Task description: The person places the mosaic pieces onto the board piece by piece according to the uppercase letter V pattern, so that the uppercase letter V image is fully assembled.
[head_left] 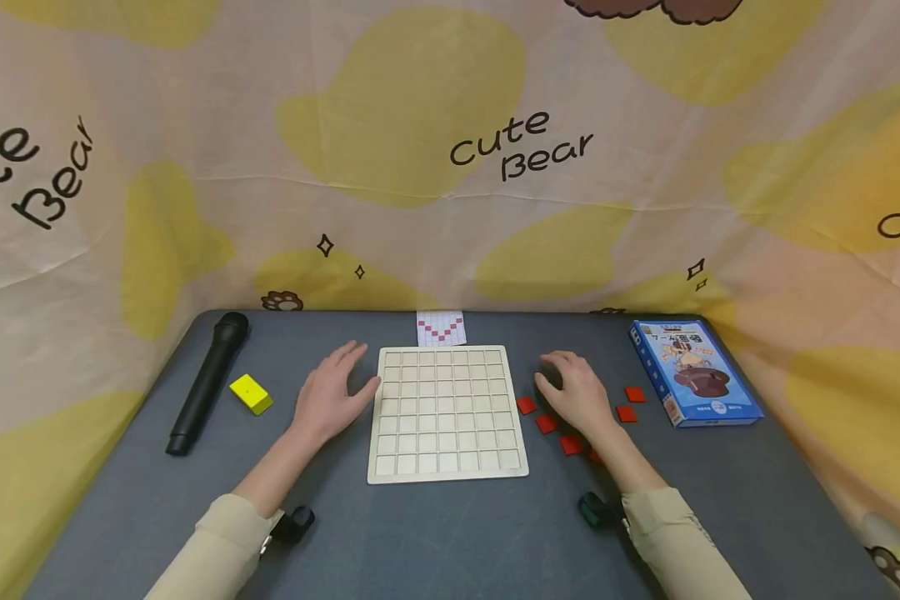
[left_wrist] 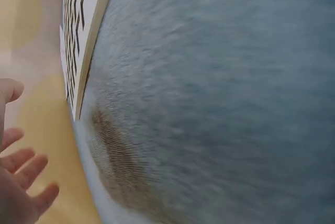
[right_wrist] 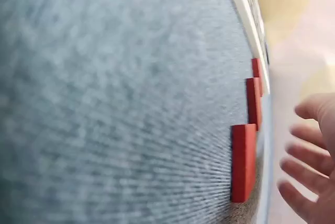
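A white square grid board (head_left: 447, 414) lies on the table between the two hands, its cells bare. My left hand (head_left: 332, 393) is at the board's left edge, fingers spread and thumb reaching toward the rim, holding nothing. To the right of the board, my right hand (head_left: 576, 392) hovers beside several small red square tiles (head_left: 546, 424), fingers relaxed and nothing in them. In the right wrist view, red tiles (right_wrist: 243, 164) stand out on the cloth near the loosely curved fingers (right_wrist: 303, 177). The forearm partly hides one tile.
Behind the board lies a small card (head_left: 441, 328) with a pink-square pattern. A black microphone (head_left: 208, 383) and a yellow block (head_left: 251, 394) are at left. A blue box (head_left: 693, 373) lies at right, near two more red tiles (head_left: 631, 404). A patterned curtain (head_left: 420, 167) hangs behind the table.
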The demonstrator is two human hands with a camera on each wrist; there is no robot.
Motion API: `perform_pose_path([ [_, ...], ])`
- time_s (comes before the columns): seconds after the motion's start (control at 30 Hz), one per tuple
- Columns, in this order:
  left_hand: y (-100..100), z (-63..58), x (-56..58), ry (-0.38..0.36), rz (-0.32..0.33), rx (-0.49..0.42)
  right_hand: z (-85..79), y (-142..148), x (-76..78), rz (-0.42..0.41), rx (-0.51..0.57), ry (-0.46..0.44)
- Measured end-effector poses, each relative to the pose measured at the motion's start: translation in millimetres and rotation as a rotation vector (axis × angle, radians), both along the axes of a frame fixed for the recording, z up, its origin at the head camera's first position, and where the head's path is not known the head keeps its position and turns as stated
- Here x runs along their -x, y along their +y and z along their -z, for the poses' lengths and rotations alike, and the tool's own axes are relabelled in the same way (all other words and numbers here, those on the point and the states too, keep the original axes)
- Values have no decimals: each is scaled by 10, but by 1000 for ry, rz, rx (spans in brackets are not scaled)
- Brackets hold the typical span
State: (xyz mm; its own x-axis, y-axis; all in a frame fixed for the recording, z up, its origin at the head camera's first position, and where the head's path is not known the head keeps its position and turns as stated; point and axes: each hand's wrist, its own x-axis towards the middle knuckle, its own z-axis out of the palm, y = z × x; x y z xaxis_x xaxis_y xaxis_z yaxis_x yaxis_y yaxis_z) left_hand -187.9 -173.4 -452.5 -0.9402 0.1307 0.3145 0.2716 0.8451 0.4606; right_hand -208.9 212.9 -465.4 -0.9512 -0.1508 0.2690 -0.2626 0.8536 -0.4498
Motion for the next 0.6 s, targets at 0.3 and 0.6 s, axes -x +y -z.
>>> perform_pose_path([
  [0.3, -49, 103, -299, -147, 168, -4, -27, 59, -123, -191, 75, -87],
  [0.6, -134, 166, -469, -230, 296, 70, 39, 101, -126, -296, 20, -117],
])
